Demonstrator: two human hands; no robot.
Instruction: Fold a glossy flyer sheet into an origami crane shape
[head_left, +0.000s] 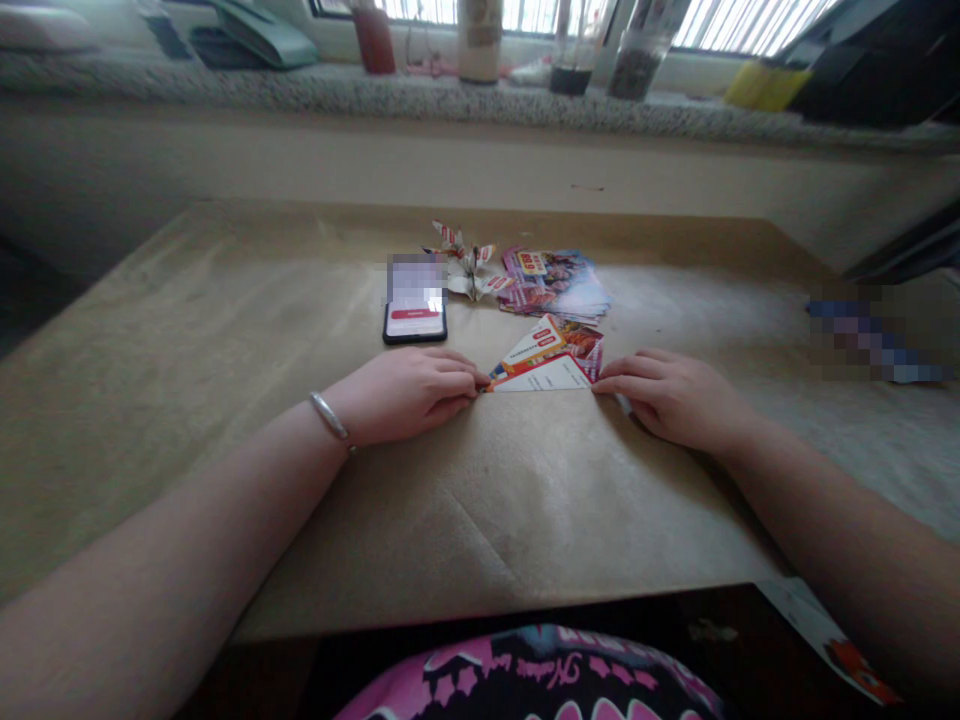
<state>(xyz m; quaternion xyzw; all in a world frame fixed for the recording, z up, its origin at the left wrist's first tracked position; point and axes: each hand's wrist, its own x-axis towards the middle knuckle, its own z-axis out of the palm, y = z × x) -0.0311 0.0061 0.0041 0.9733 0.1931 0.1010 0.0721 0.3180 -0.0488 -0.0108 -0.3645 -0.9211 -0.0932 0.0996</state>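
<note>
Folded paper [551, 376]: is lying flat near the middle of the frame on the counter [420, 530], its long straight edge facing the body and pale printed flaps fanning out above it.
Left hand [424, 392]: is keeping its fingers narrow and close together, holding the sharp left tip; whether the thumb is pinching underneath, the view is not telling.
Right hand [667, 400]: is holding the right corner with its fingertips, palm low over the counter; the thumb is mostly hiding.
Paper feel: is probably behaving as very light, thin and fairly crisp, taking creases well but risking slips on its glossy print and tears at the tips.
Holding spots: the two end corners are looking best, with light fingertip pressure along the straight edge keeping the layers aligned.
Leaflet stack [566, 285]: is sitting just beyond the folded paper, upper centre, picture side up.
Pointed paper shape [471, 283]: is standing just left of the stack, its tips spreading.
Phone [415, 318]: is lying face up beyond the left hand, its screen glowing.
Bracelet [328, 415]: is circling the left wrist.
</note>
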